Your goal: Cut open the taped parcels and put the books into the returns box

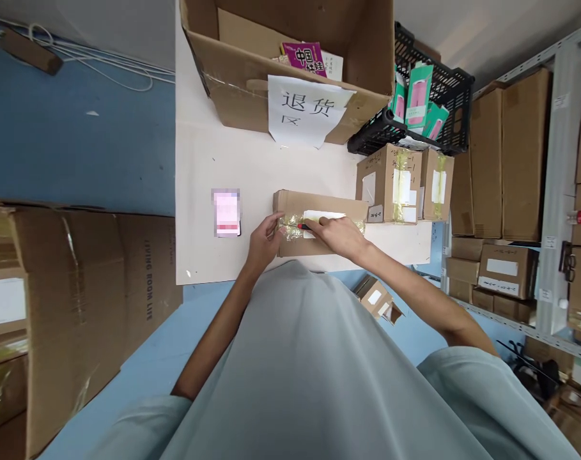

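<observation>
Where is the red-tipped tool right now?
In the head view, the red-tipped tool is in the right hand, on the taped box at the table's near edge; the left hand steadies the box.
</observation>
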Demonstrator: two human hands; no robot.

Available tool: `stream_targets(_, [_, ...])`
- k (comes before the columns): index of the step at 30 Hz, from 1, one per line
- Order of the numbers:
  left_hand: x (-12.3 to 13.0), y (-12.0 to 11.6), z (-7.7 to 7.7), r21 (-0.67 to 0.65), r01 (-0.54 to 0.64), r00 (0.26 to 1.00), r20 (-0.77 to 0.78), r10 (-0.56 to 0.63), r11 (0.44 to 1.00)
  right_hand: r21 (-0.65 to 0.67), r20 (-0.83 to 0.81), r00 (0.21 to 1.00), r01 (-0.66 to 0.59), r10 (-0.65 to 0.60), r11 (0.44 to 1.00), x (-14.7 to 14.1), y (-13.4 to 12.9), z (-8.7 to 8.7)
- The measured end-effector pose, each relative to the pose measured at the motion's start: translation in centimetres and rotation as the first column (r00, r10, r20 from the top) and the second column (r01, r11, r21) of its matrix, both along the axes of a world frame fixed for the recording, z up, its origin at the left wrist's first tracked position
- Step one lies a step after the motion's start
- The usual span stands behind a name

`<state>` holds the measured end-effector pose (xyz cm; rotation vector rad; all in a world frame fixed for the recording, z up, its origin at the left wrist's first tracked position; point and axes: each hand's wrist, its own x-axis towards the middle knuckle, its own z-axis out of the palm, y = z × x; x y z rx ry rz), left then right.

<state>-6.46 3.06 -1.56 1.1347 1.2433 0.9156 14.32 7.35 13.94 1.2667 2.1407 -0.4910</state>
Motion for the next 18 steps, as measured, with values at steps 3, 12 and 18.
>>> stream_targets(3, [0.1,0.1,0.0,-0.028,-0.019,0.999,0.044,0.02,0.999,-0.017,0.04,0.998,-0.042,0.043,0.999,-0.4,0.6,0.3])
stream_targets(12, [0.3,0.9,0.2,-0.065,-0.065,0.991,0.111,0.072,0.996,-0.026,0.097,0.984,-0.149,0.15,0.989,-2.5,1.4,0.7])
stream_targets(18, [0.5,1.4,-0.1,-0.07,-0.083,0.992,0.086,0.089,0.994,-0.015,0.081,0.984,-0.161,0.162,0.987,-2.8,2.0,1.0])
